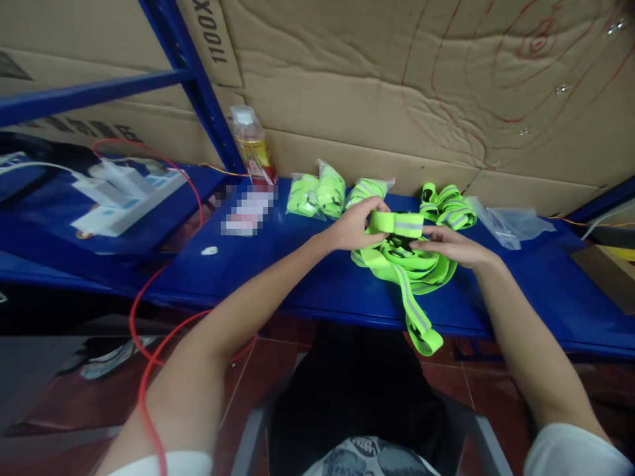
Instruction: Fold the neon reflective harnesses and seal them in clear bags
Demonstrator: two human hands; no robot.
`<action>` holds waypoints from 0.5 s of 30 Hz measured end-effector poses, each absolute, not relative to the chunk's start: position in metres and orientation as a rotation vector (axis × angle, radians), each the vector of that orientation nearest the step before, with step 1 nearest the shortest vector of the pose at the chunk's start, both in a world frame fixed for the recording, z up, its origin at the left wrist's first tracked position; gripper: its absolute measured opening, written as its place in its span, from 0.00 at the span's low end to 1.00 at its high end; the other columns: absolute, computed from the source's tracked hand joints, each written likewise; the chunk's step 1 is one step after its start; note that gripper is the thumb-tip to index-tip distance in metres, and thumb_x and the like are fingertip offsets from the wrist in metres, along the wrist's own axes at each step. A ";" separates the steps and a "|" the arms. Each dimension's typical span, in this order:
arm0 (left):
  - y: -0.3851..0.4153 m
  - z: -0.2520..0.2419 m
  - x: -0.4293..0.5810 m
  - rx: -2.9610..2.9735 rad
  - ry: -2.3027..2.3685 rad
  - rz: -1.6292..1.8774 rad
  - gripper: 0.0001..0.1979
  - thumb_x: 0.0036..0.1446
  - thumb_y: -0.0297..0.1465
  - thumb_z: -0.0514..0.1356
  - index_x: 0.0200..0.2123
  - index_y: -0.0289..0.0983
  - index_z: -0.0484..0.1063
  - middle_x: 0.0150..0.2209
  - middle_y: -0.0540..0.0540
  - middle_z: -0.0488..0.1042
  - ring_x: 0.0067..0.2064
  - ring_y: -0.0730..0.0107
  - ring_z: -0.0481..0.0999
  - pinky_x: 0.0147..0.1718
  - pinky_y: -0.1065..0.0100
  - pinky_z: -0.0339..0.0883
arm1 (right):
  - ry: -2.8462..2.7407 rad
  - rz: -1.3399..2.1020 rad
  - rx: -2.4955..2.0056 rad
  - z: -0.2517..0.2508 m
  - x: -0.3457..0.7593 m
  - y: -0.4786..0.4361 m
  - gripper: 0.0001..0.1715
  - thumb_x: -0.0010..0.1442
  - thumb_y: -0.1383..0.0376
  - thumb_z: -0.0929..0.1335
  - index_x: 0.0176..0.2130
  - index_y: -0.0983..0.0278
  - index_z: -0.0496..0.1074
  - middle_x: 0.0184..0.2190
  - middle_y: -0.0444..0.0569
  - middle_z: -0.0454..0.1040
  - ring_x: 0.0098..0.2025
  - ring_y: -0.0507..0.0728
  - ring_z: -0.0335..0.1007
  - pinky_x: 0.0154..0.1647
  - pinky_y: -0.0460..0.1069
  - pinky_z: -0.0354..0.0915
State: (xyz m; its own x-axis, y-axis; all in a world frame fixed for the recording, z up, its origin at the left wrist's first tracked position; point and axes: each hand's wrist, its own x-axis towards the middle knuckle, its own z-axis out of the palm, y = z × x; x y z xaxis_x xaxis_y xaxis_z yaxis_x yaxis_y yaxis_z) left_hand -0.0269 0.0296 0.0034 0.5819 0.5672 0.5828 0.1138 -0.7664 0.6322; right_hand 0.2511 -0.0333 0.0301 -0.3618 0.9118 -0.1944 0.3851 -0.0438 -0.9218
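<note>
A neon-green strap with a grey reflective stripe (pixel 404 264) lies bunched on the blue shelf (pixel 278 277), one end hanging over the front edge. My left hand (pixel 354 225) pinches a folded end of this strap, fingers closed on it. My right hand (pixel 449 244) rests on the bunch from the right, fingers pressing the strap. Behind them lie several bagged green straps (pixel 322 194) and a loose folded one (pixel 448 206).
A clear bottle with a yellow label (pixel 252 147) stands by the blue upright. Empty plastic bags (pixel 510 223) lie at the right. White boxes (pixel 122 195) and a red cable (pixel 149 317) are at the left. Cardboard lines the back.
</note>
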 end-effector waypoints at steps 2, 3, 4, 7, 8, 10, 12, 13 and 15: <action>0.034 0.002 -0.029 2.249 0.523 1.070 0.16 0.56 0.34 0.69 0.43 0.39 0.66 0.49 0.39 0.76 0.48 0.58 0.77 0.43 0.60 0.73 | -1.774 1.376 -1.420 0.032 0.255 -0.034 0.41 0.51 0.54 0.83 0.61 0.64 0.79 0.32 0.46 0.85 0.29 0.55 0.78 0.30 0.48 0.71; 0.035 0.002 -0.031 2.276 0.490 1.032 0.16 0.57 0.36 0.69 0.42 0.40 0.66 0.47 0.41 0.76 0.46 0.59 0.76 0.42 0.61 0.71 | -1.775 1.375 -1.441 0.033 0.257 -0.035 0.44 0.52 0.54 0.83 0.63 0.64 0.77 0.31 0.46 0.85 0.27 0.54 0.77 0.28 0.47 0.69; 0.036 0.002 -0.032 2.305 0.447 0.994 0.16 0.57 0.36 0.69 0.42 0.40 0.66 0.45 0.43 0.75 0.44 0.60 0.74 0.42 0.62 0.70 | -1.769 1.390 -1.456 0.033 0.258 -0.035 0.46 0.52 0.54 0.83 0.65 0.64 0.76 0.30 0.46 0.85 0.26 0.54 0.77 0.27 0.46 0.68; 0.037 0.001 -0.033 2.290 0.402 0.996 0.14 0.57 0.32 0.66 0.42 0.41 0.64 0.38 0.49 0.71 0.38 0.66 0.69 0.41 0.63 0.66 | -1.738 1.514 -1.456 0.036 0.261 -0.039 0.46 0.54 0.52 0.82 0.66 0.64 0.74 0.32 0.47 0.85 0.29 0.56 0.79 0.30 0.47 0.71; 0.036 0.001 -0.031 2.241 0.453 1.042 0.13 0.56 0.31 0.65 0.40 0.41 0.62 0.36 0.50 0.68 0.37 0.67 0.67 0.40 0.64 0.65 | -1.739 1.557 -1.446 0.038 0.262 -0.041 0.46 0.55 0.51 0.82 0.65 0.63 0.74 0.34 0.48 0.86 0.30 0.57 0.81 0.32 0.48 0.73; 0.035 0.001 -0.028 2.128 0.596 1.124 0.12 0.55 0.29 0.62 0.37 0.42 0.59 0.33 0.51 0.63 0.35 0.67 0.65 0.38 0.64 0.64 | -1.790 1.586 -1.427 0.041 0.264 -0.044 0.43 0.56 0.49 0.81 0.65 0.62 0.75 0.38 0.49 0.87 0.34 0.58 0.82 0.35 0.49 0.74; 0.034 0.001 -0.026 2.063 0.698 1.145 0.11 0.55 0.29 0.61 0.35 0.43 0.59 0.32 0.51 0.62 0.35 0.65 0.65 0.40 0.62 0.65 | -1.899 1.504 -1.426 0.043 0.267 -0.047 0.37 0.58 0.47 0.80 0.60 0.61 0.78 0.41 0.49 0.86 0.36 0.58 0.81 0.37 0.49 0.74; 0.034 0.002 -0.025 2.063 0.721 1.129 0.10 0.56 0.30 0.62 0.35 0.43 0.60 0.32 0.50 0.63 0.36 0.64 0.67 0.41 0.61 0.67 | -1.965 1.419 -1.437 0.044 0.268 -0.049 0.33 0.59 0.46 0.79 0.56 0.61 0.81 0.40 0.48 0.86 0.36 0.57 0.80 0.36 0.49 0.73; 0.034 0.003 -0.025 2.076 0.739 1.101 0.09 0.57 0.32 0.64 0.36 0.43 0.65 0.33 0.49 0.66 0.39 0.61 0.70 0.45 0.59 0.69 | -2.064 1.160 -1.476 0.045 0.274 -0.053 0.28 0.59 0.43 0.78 0.45 0.61 0.84 0.35 0.46 0.84 0.32 0.56 0.76 0.33 0.48 0.69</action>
